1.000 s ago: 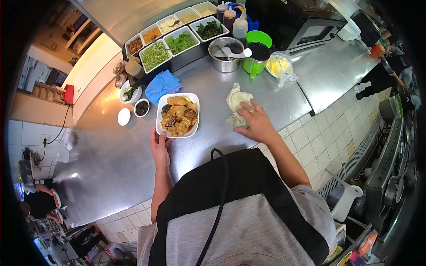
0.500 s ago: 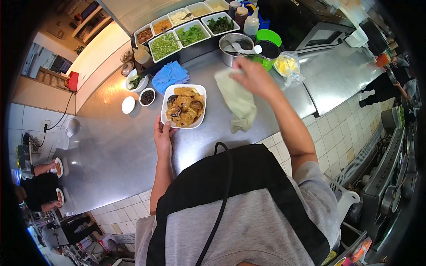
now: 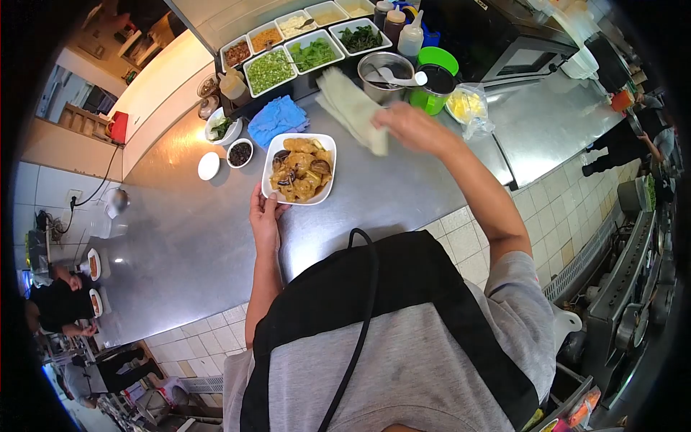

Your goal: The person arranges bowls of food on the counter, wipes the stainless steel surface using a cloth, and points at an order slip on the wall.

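A white square bowl (image 3: 271, 170) of saucy brown food with mushroom-like pieces rests on the steel counter (image 3: 180, 252). My left hand (image 3: 267, 214) grips its lower left rim, thumb on the edge and fingers underneath. To the right of the bowl, my right hand (image 3: 409, 128) pinches one end of a pale green cloth (image 3: 351, 108). The cloth hangs in the air, blurred by motion, and stretches toward the upper left. A crumpled blue cloth (image 3: 277, 121) lies just behind the bowl.
White trays of chopped greens (image 3: 271, 72) and other toppings line the back. A metal pot (image 3: 374, 68) with a ladle, a green container (image 3: 436, 65) and squeeze bottles (image 3: 411, 36) stand back right. Small bowls (image 3: 240, 153) sit left. A co-worker (image 3: 54, 302) is at the far left.
My right hand has moved slightly right, and the pale green cloth has swung from hanging toward me to up and left. My left hand stays on the bowl. The co-worker's hands have left the plates.
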Motion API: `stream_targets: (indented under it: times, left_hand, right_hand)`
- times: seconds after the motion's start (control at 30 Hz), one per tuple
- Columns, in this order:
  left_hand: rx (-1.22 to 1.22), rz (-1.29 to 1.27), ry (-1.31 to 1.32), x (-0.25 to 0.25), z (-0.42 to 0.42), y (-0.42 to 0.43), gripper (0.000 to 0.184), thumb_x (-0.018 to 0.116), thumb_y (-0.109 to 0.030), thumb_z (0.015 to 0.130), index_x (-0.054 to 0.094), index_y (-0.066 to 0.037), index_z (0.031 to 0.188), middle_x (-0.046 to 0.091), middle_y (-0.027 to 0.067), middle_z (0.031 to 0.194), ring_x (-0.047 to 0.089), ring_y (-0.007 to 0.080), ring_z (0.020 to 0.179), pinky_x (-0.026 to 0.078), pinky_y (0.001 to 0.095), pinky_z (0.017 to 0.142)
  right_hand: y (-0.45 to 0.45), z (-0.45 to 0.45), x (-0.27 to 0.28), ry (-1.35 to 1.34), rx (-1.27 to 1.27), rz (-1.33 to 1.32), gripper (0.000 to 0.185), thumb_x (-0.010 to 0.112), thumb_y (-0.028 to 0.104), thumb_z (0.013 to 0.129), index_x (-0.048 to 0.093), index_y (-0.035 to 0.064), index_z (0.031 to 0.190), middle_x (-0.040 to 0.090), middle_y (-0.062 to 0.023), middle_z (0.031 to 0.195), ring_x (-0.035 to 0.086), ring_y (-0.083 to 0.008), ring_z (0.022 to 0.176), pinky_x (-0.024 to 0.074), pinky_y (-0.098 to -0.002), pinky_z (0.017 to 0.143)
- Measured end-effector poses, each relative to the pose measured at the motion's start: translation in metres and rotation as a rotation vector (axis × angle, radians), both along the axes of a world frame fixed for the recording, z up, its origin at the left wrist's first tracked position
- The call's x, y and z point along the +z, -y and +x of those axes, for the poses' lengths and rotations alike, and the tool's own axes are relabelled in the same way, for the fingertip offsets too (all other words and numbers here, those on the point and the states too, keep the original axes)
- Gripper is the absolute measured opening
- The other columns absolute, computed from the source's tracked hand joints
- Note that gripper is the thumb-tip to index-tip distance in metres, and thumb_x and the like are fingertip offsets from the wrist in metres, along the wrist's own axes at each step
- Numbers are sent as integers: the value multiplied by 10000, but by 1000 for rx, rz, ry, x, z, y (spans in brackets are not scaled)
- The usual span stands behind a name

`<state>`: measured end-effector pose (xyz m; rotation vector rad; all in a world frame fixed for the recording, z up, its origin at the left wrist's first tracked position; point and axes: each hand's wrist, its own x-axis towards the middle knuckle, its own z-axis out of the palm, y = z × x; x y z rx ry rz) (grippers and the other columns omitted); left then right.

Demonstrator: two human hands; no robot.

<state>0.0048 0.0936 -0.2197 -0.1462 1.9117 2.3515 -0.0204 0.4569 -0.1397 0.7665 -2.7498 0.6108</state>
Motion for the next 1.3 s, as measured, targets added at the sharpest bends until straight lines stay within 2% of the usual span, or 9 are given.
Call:
stream_targets:
  times: [0.07, 0.13, 0.27, 0.4, 0.47, 0.63, 0.87, 1.07, 1.3]
  left_hand:
    - [-2, -2, 1, 1, 0, 0, 439, 497, -85, 933, 361, -13, 1344, 559, 83, 1082, 595, 122, 876, 535, 244, 708]
    - [2, 4, 5, 0, 0, 0, 436, 496, -87, 934, 363, -14, 1343, 559, 82, 1084, 595, 122, 876, 534, 246, 711]
    - [-10, -4, 9, -4, -2, 2, 429, 496, -90, 935, 372, -12, 1338, 560, 82, 1086, 596, 124, 880, 534, 248, 713]
    - [-7, -2, 25, -4, -3, 2, 428, 498, -88, 933, 377, -12, 1336, 561, 82, 1087, 597, 126, 884, 536, 248, 706]
    - [7, -10, 30, -3, -3, 1, 428, 497, -86, 932, 378, -11, 1336, 561, 83, 1088, 598, 128, 885, 536, 247, 700]
    - [-6, -12, 12, -2, -2, 0, 428, 496, -77, 928, 382, -14, 1336, 564, 84, 1072, 602, 130, 860, 539, 246, 683]
    - [4, -8, 31, -1, -3, 1, 435, 482, -46, 911, 385, -8, 1334, 574, 86, 1027, 615, 140, 794, 550, 256, 658]
    - [31, -19, 30, 4, 1, -4, 433, 468, -27, 887, 396, 7, 1313, 571, 104, 1080, 625, 159, 830, 559, 261, 652]
    - [45, -15, 24, 2, 1, -3, 422, 478, -46, 889, 404, 6, 1301, 561, 112, 1118, 616, 164, 861, 559, 265, 665]
  right_hand:
    - [-26, 23, -24, 395, -34, 60, 156, 484, -16, 766, 489, 113, 854, 572, -160, 783, 580, -328, 795, 440, -421, 669]
    - [-41, 59, -2, 499, -18, -60, 159, 457, -30, 747, 479, 112, 814, 554, -150, 715, 577, -331, 767, 432, -414, 658]
    - [-75, 119, 42, 798, -180, 268, 96, 517, 2, 715, 526, 85, 763, 591, -112, 724, 594, -302, 769, 444, -386, 674]
    - [-100, 158, 99, 814, -248, 220, 176, 602, -9, 682, 592, 62, 843, 657, -72, 812, 629, -223, 777, 466, -330, 701]
    - [-101, 164, 139, 737, -334, 16, 180, 628, -6, 674, 584, 40, 842, 635, -71, 780, 609, -197, 746, 459, -304, 687]
    - [-102, 149, 183, 457, -365, -190, 188, 563, -34, 729, 566, 38, 903, 580, -26, 807, 542, -120, 797, 424, -249, 777]
    - [-58, 80, 186, 246, -239, -436, 387, 530, -11, 796, 563, 29, 1179, 636, -50, 1018, 567, -121, 931, 438, -255, 850]
    - [-29, 46, 116, 176, -75, -499, 318, 575, 16, 822, 616, 68, 1133, 650, -55, 1035, 589, -143, 941, 460, -261, 843]
    - [4, 71, 33, 716, 217, 41, 290, 596, 43, 796, 632, 116, 1075, 651, -141, 1005, 609, -298, 953, 469, -368, 848]
